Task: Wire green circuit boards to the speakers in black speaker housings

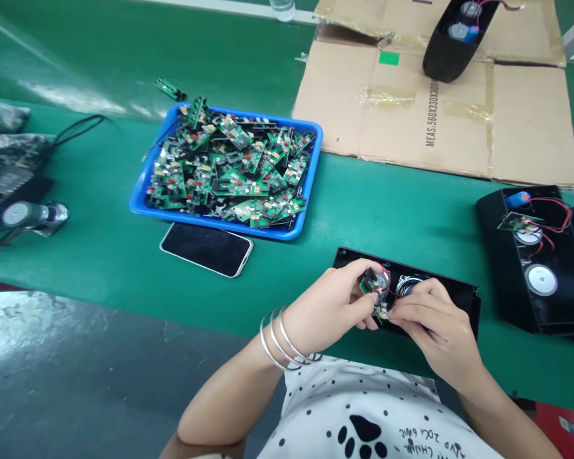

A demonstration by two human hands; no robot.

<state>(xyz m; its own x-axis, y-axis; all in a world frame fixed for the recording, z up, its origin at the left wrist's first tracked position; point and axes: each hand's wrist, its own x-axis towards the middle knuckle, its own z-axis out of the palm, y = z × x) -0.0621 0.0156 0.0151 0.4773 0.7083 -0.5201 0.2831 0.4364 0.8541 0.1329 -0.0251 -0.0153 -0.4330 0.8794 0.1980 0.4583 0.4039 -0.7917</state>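
Note:
My left hand [347, 296] is closed around a small green circuit board [381, 310], thumb on one side and fingers on the other. At the board's lower end, the fingertips of my right hand [433, 319] are pinched together beside small pale connectors. What they grip is too small to tell. A thin red wire [395, 294] loops between the two hands. Beneath them a long black speaker housing [466, 294] lies on the green table, with a round silver-rimmed speaker [408, 285] partly covered by my right hand.
A blue tray [229, 227] heaped with circuit boards stands at left, a phone [205, 248] before it. More black housings [495, 255] with wires and blue cylinders lie at right; another housing [447, 60] rests on flattened cardboard [411, 134]. Bagged parts [9, 159] are far left.

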